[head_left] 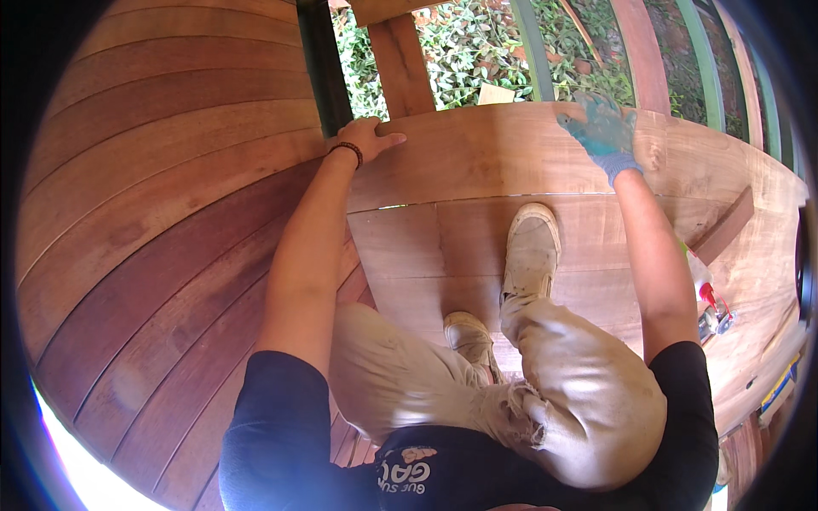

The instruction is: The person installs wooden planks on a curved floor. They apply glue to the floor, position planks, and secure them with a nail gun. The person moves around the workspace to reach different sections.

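Note:
A wide, light brown wooden plank point(494, 157) lies crosswise on the floor in front of my feet. My bare left hand point(366, 140), with a beaded bracelet at the wrist, grips the plank's far left corner; its thumb rests on top and the fingers curl over the edge. In a teal-coated glove, my right hand point(603, 134) lies on the plank's far edge farther right, fingers spread and reaching past it. Between this plank and the nearer floorboards point(396, 243) runs a seam, with a thin bright gap near its left end.
Dark reddish boards point(170, 247) spread to the left. Beyond the plank, green and brown beams point(532, 51) cross above leafy ground. At right lie a short wood strip point(724, 226) and a white bottle with a red part point(704, 281). My shoe point(532, 247) stands on the boards.

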Action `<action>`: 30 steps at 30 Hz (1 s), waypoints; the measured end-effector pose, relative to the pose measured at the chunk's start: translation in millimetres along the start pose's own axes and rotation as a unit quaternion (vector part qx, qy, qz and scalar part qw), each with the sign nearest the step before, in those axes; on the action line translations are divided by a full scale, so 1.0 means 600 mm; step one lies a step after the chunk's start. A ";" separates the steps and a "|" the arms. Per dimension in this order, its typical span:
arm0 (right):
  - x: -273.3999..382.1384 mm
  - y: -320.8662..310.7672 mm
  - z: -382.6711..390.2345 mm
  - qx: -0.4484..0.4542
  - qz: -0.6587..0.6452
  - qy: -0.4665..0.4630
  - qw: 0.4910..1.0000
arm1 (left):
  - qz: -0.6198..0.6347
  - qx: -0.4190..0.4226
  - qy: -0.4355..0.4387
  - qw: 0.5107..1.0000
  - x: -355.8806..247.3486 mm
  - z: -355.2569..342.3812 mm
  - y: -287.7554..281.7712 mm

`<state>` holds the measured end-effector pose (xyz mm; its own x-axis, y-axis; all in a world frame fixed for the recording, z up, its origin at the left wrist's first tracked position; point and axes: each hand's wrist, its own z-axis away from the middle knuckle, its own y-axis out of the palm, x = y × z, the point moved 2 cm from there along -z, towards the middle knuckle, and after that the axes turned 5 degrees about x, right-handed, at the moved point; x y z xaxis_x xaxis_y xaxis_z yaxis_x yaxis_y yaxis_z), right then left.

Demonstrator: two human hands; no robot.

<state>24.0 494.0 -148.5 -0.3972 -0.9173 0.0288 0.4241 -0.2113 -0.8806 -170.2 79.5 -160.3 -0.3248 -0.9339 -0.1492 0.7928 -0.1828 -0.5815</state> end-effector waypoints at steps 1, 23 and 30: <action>0.000 0.000 0.001 -0.001 -0.012 0.000 1.000 | -0.004 -0.003 0.005 1.000 0.003 -0.002 0.003; 0.005 0.042 0.005 -0.069 0.001 -0.024 0.997 | -0.070 -0.012 -0.045 0.996 0.013 0.000 0.019; 0.030 0.134 0.295 -0.082 -0.127 -0.110 0.982 | -0.084 -0.224 0.045 0.970 0.003 0.024 0.069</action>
<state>194.9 400.5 -134.8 -0.2796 -0.8965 0.3437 0.1905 -0.4027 -0.8953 -130.7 65.9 -173.3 -0.4899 -0.8681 -0.0801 0.4270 -0.1588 -0.8902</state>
